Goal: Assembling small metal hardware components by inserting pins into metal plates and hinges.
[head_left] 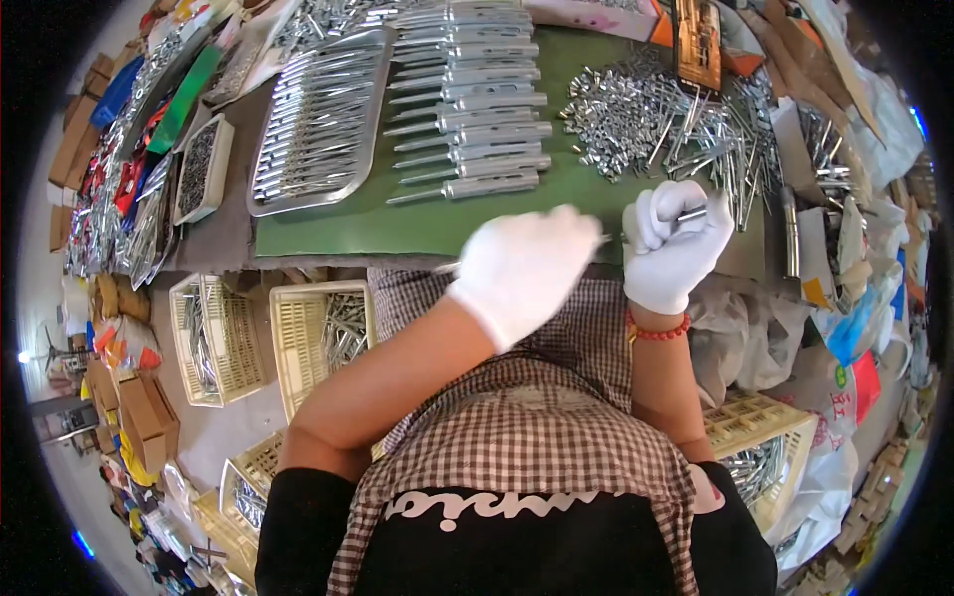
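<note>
My left hand (532, 268), in a white glove, is closed above the near edge of the green work surface. A thin metal rod seems to stick out from both sides of the fist, but most of it is hidden. To its right, my gloved right hand (676, 243) is raised with curled fingers around a small silver metal tube (693, 214). Beyond my hands lies a column of silver screwdriver-like tools (487, 129), their thin shafts pointing left. A heap of small metal sleeves (616, 119) and a pile of loose metal rods (730, 149) sit beyond my right hand.
A metal tray (383, 99) of thin rods stands at left on the green mat (328, 236). A white box (204, 169) of small parts is farther left. Cream plastic baskets (283, 343) with metal pieces flank my lap. Cartons and bags crowd the right side.
</note>
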### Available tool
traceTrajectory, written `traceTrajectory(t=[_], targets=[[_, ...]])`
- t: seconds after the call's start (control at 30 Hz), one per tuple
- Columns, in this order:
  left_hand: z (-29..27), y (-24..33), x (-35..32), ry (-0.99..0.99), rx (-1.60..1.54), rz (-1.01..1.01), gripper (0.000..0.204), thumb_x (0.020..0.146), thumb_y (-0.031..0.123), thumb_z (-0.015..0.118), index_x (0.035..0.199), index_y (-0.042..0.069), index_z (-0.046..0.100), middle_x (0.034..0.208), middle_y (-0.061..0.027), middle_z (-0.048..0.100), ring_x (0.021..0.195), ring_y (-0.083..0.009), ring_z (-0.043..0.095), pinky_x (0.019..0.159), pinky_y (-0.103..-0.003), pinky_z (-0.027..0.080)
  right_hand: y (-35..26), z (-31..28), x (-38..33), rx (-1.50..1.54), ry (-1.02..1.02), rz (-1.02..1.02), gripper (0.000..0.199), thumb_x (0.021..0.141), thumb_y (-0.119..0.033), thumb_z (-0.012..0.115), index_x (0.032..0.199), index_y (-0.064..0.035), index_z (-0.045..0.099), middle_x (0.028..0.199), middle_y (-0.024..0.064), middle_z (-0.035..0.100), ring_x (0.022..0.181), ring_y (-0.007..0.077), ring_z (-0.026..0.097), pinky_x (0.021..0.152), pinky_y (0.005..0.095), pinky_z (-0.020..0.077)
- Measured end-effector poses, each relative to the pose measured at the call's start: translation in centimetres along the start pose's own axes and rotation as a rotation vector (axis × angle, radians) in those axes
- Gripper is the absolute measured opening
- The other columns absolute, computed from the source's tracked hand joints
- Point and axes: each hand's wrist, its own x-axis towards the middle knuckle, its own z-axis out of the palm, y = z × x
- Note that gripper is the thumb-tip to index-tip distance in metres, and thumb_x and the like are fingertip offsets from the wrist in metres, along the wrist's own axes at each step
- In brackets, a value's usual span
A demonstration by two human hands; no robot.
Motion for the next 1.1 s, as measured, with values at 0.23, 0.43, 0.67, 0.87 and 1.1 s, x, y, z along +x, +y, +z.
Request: traceTrajectory(t=[0.23,0.43,0.67,0.87,1.1], targets=[[2.4,-9.3,-20.0,0.229,0.084,-0.519,0.020,0.081,0.013,0.070,0.100,0.006,0.070,0.092,-0.0115,0.068,0.084,-0.0316,0.066,0.074,-0.043,0.053,0.2,0.5,0.2,-0.024,0.025,0.074,0.047,0.104,-0.042,0.047,0.075,-0.0044,0.053,0.058,-0.0010,0.035,0.048,0.0104,0.031,0.043,0.0258,0.0248],[0.2,-6.3,-13.0,0.479,0.075,-0.320,0.023,0.085,0.013,0.069,0.108,0.008,0.072,0.104,-0.0060,0.068,0.097,-0.0265,0.064,0.088,-0.041,0.049,0.3,0.2,0.5,-0.095,-0.027,0.084,0.041,0.105,-0.034,0.046,0.083,-0.0018,0.056,0.062,-0.0007,0.038,0.048,0.0090,0.031,0.045,0.0254,0.0252],[0.0,-6.2,-1.6,0.476,-0.033,-0.025,0.028,0.081,0.015,0.072,0.107,0.008,0.069,0.103,-0.0078,0.066,0.095,-0.0311,0.062,0.085,-0.042,0.048,0.2,1.0,-0.3,-0.350,0.041,0.152,0.019,0.099,-0.012,0.047,0.101,0.0006,0.062,0.075,0.0007,0.053,0.059,0.0055,0.041,0.051,0.0213,0.0317],[0.4,-7.1,-1.0,0.417,-0.086,0.059,0.020,0.083,0.015,0.070,0.102,0.008,0.067,0.098,-0.0097,0.065,0.091,-0.0333,0.062,0.080,-0.043,0.051,-0.4,0.3,-0.8,-0.522,-0.073,0.154,0.028,0.098,-0.009,0.045,0.116,0.0017,0.064,0.081,0.0025,0.059,0.063,0.0055,0.046,0.057,0.0202,0.0373],[0.1,-8.8,-1.8,0.376,-0.305,-0.027,0.023,0.087,0.013,0.069,0.107,0.007,0.059,0.103,-0.0129,0.067,0.093,-0.0352,0.065,0.078,-0.041,0.053,-1.5,2.7,-2.4,-0.833,-0.100,0.245,0.030,0.104,-0.018,0.047,0.123,-0.0029,0.064,0.093,0.0037,0.069,0.056,0.0031,0.049,0.054,0.0187,0.0407]])
